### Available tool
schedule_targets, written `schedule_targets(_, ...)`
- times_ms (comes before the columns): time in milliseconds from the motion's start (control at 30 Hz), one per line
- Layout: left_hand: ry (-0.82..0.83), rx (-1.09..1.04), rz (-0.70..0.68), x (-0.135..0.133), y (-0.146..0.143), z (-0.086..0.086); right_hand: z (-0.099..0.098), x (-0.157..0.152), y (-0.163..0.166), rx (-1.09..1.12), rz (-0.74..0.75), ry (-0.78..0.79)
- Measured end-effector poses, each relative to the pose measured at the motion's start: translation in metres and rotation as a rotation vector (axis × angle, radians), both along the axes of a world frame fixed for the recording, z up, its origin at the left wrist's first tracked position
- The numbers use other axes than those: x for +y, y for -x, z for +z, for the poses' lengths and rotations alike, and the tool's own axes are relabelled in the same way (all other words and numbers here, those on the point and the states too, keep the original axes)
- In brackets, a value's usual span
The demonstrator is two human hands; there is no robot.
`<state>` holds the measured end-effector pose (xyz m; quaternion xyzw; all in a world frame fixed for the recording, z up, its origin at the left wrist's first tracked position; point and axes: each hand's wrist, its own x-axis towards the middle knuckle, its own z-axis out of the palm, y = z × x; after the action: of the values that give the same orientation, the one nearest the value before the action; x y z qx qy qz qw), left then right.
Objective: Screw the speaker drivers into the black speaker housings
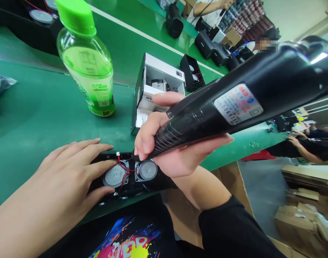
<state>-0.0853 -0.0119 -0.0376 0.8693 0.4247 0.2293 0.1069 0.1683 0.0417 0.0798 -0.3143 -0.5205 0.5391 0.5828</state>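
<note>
Head view: left hand [72, 170] spreads open over black speaker housing [150, 188], right hand [181, 157] wraps around black tool [204, 114].

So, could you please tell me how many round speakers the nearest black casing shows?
2: the left speaker, by the left grip; the right speaker, beside it. The right grip may hide more.

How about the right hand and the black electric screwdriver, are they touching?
Touching: the head view shows the right hand wrapped around the black electric screwdriver.

My right hand [180, 157] partly hid the speaker box [138, 187] at the near edge of the tabletop [45, 125]; my tool [201, 118] was cropped.
</note>
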Motion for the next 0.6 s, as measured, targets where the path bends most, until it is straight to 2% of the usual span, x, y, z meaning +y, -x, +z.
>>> schedule_targets(200, -0.041, 0.059, -0.04, 0.001, -0.002, 0.004, -0.025, 0.006, 0.004, 0.078, 0.058, -0.12)
schedule_targets(433, -0.069, 0.039, -0.063, 0.005, -0.003, 0.008, -0.016, 0.001, 0.005, -0.033, -0.013, 0.007)
schedule_targets(600, -0.06, 0.033, -0.055, 0.007, -0.007, 0.012, -0.023, 0.003, 0.005, 0.126, 0.094, 0.005)
